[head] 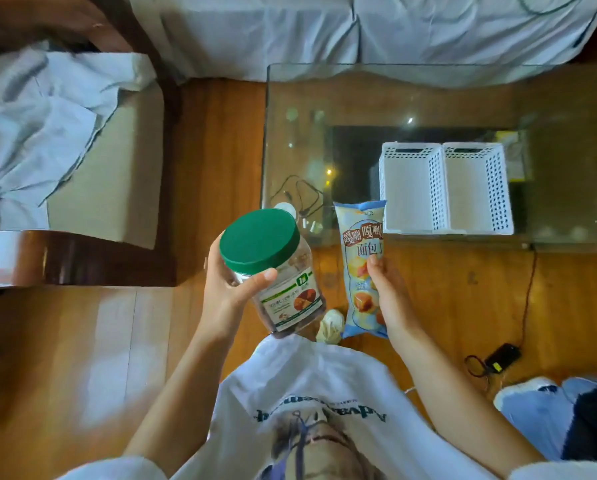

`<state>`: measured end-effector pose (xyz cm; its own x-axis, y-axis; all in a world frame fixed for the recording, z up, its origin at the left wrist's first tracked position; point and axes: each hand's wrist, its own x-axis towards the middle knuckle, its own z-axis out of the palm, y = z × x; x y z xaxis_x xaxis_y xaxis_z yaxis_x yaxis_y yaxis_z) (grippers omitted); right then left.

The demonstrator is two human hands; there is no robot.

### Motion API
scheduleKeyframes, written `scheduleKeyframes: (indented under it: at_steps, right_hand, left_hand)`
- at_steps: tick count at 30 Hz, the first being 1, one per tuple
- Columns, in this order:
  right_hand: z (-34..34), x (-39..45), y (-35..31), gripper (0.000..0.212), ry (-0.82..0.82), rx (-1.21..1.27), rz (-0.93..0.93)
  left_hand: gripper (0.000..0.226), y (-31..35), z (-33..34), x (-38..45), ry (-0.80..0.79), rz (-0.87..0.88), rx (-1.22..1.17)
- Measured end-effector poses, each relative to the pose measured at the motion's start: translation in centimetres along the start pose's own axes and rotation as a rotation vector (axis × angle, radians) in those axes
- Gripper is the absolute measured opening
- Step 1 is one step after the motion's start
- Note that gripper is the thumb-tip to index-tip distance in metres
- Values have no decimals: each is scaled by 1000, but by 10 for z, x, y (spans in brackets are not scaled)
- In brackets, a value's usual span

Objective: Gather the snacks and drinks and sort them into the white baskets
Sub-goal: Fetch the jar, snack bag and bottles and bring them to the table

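My left hand (226, 287) grips a clear plastic jar (283, 289) of snacks with a green lid, held tilted in front of my chest. My right hand (389, 292) holds a light blue bread snack packet (361, 251) upright by its right edge. Two white perforated baskets (411, 188) (477, 188) stand side by side on the glass table (324, 109), just beyond and to the right of the packet. Both baskets look empty.
A wooden armchair with a grey cloth (48, 126) stands at the left. A sofa under a pale sheet (359, 26) lies beyond the table. A black charger with a cable (501, 356) and a shoe (529, 393) lie on the wooden floor at right. A cable coil (300, 199) shows under the glass.
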<state>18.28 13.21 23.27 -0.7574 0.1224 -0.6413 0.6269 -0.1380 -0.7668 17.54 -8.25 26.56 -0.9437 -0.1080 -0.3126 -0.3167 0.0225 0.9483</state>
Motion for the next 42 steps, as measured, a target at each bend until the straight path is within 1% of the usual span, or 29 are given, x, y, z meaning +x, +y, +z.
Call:
scheduleKeyframes:
  at_steps: [3,7,11,12,14,17,19,22,26,32,39,42]
  right_hand:
    - [-3,43,-12,24,7,-37,69]
    - [-4,101,-29,20,17,-66,111]
    - [-3,155,-42,15,69,-78,129]
    - [-2,170,-44,15,86,-84,141]
    - [1,203,-45,15,112,-136,159]
    - [2,250,-36,25,134,-217,198]
    - [2,279,-27,30,145,-240,232]
    - [4,320,-12,30,180,-266,276]
    - [1,359,12,39,192,-341,308]
    - [-7,394,36,37,255,-539,291]
    - [-16,414,52,44,217,-655,357]
    - [-15,417,53,47,213,-686,392]
  left_hand:
    - [71,0,14,35,15,-13,43]
    - [75,3,29,93,38,-33,90]
    - [96,-7,38,151,18,-63,185]
    - [97,-12,41,167,12,-69,217]
    - [91,-25,50,200,-6,-46,274]
    - [85,-53,64,245,-25,-70,332]
    - [90,-76,72,272,-33,-100,378]
    - [96,-107,83,303,-94,-104,455]
    - [99,-141,92,327,-222,-81,518]
    - [95,-171,96,345,-357,-21,585]
    - [99,-183,91,350,-375,-2,602]
    - [102,-181,93,349,-380,-27,614]
